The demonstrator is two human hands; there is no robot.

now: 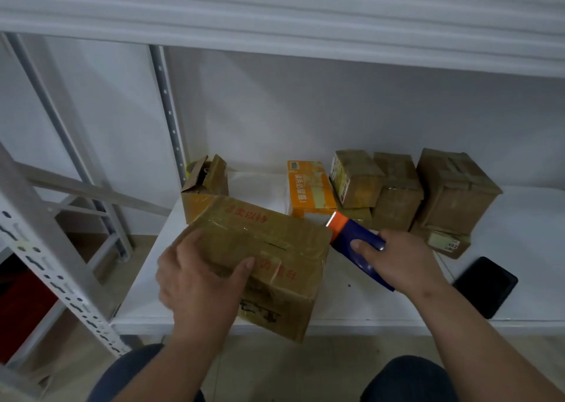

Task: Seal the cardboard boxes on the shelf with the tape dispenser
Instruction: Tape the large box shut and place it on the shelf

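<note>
A brown cardboard box (269,248) with red print lies tilted at the front of the white shelf (367,307), its near corner past the shelf edge. My left hand (198,282) grips its near left side, thumb on top. My right hand (403,264) holds a blue tape dispenser (357,242) whose orange cutter end sits at the box's right top corner. Shiny tape covers the box's top.
Behind it stands a small open box (204,184), an orange and white carton (308,190), and several brown boxes stacked at the back right (397,193). A black phone (486,285) lies on the shelf at the right. A perforated metal upright (46,248) rises at the left.
</note>
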